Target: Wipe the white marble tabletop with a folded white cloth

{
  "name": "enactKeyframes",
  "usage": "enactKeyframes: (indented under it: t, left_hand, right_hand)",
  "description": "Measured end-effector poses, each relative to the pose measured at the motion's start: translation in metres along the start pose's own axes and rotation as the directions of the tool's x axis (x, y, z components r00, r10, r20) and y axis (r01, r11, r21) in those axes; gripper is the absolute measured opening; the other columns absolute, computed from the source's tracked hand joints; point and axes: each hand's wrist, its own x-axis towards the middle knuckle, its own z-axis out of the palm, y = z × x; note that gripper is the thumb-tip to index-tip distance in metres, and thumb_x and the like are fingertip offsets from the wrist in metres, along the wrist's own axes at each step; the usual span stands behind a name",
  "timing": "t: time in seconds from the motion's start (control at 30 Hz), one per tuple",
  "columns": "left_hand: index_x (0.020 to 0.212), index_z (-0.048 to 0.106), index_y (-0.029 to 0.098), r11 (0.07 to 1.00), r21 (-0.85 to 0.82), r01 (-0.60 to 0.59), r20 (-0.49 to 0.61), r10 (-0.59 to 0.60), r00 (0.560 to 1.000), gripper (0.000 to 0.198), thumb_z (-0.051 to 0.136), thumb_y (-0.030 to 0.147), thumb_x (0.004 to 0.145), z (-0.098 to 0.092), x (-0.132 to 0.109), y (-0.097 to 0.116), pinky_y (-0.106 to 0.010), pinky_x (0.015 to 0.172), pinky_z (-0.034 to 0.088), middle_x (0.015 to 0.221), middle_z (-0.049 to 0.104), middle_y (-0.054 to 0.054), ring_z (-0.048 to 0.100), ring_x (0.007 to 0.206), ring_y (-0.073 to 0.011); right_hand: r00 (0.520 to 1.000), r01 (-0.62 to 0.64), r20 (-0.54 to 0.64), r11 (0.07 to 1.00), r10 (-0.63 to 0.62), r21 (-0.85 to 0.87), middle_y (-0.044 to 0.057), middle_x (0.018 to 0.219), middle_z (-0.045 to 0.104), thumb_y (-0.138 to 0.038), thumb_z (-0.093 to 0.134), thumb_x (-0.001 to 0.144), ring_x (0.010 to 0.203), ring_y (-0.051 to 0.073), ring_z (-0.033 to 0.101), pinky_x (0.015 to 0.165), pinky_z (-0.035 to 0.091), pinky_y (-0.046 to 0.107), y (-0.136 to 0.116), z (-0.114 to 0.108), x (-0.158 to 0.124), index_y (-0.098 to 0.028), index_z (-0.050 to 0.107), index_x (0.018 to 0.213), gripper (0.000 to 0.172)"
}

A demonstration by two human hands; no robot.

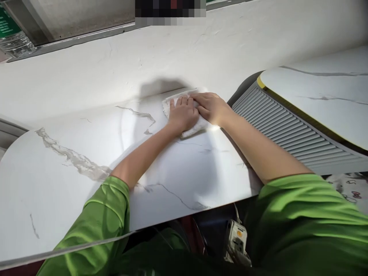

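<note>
A white cloth [189, 132] lies bunched on the marble-patterned tabletop [178, 172], at its far edge by the wall. On top of it my left hand [184, 113] presses down, fingers spread and pointing away from me. My right hand [214, 107] rests flat over the cloth's right part, fingers stretched to the left and touching the left hand. Neither hand visibly wraps around the cloth. Part of the cloth is hidden under both hands.
A white wall [94, 80] runs behind the table. To the right stands a ribbed grey unit [287, 130] with a marble-patterned top [324, 88]. A power strip [237, 239] with a cable hangs below the front edge. A bottle [14, 38] stands at upper left.
</note>
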Motion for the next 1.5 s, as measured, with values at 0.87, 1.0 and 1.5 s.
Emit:
enactKeyframes:
  t: [0.87, 1.0, 1.5]
  left_hand:
    - [0.153, 0.031, 0.008, 0.996, 0.051, -0.070, 0.068, 0.066, 0.996, 0.055, 0.024, 0.025, 0.102, -0.020, -0.081, -0.007, -0.049, 0.125, 0.010, 0.163, 0.028, -0.014, 0.021, 0.152, -0.0244]
    - [0.152, 0.033, 0.005, 0.989, 0.059, -0.137, 0.077, 0.132, 0.988, 0.056, 0.026, 0.026, 0.102, -0.025, -0.151, 0.004, -0.051, 0.125, 0.011, 0.162, 0.029, -0.017, 0.023, 0.152, -0.0266]
    - [0.150, 0.038, 0.008, 0.992, 0.023, -0.122, 0.026, 0.121, 0.992, 0.054, 0.030, 0.024, 0.099, -0.029, -0.166, -0.021, -0.051, 0.124, 0.013, 0.159, 0.035, -0.016, 0.029, 0.150, -0.0264]
  right_hand:
    - [0.995, -0.089, -0.049, 0.992, 0.085, -0.091, 0.015, 0.145, 0.055, -0.022, 0.037, 0.088, 0.136, 0.033, 0.048, 0.113, 0.036, 0.055, -0.070, 0.006, -0.052, -0.011, 0.052, 0.141, 0.055]
    - [0.997, -0.062, -0.044, 0.995, 0.058, -0.083, 0.017, 0.144, 0.056, -0.024, 0.037, 0.089, 0.137, 0.033, 0.047, 0.114, 0.035, 0.058, -0.120, -0.006, -0.107, -0.009, 0.050, 0.143, 0.057]
    - [0.995, -0.076, -0.068, 0.996, 0.073, -0.043, 0.015, 0.141, 0.059, -0.019, 0.039, 0.084, 0.134, 0.032, 0.051, 0.113, 0.037, 0.054, -0.150, 0.004, -0.093, -0.012, 0.056, 0.136, 0.056]
